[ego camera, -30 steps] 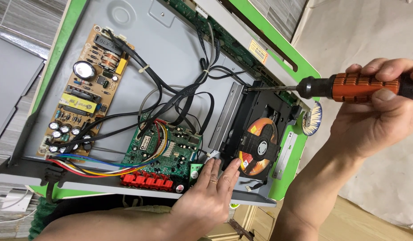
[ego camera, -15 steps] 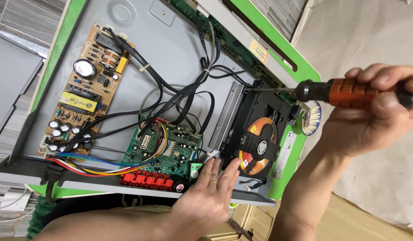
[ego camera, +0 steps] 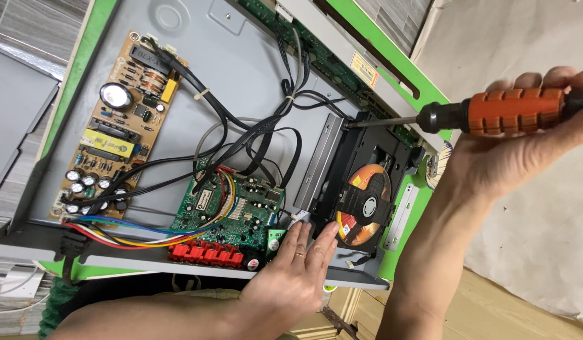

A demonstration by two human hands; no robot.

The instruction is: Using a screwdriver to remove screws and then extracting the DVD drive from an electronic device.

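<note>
While right hand (ego camera: 524, 151) fingers grip the screwdriver (ego camera: 486, 113), the open left hand (ego camera: 291, 277) rests beside the disc (ego camera: 364, 204).

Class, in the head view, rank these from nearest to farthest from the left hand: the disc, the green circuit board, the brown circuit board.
1. Disc, just right of the left hand.
2. Green circuit board, up-left.
3. Brown circuit board, far left.

Grey tiled floor (ego camera: 27, 19) lies at the left; a pale cloth (ego camera: 524, 214) and wooden boards (ego camera: 493, 315) lie at the right.
</note>
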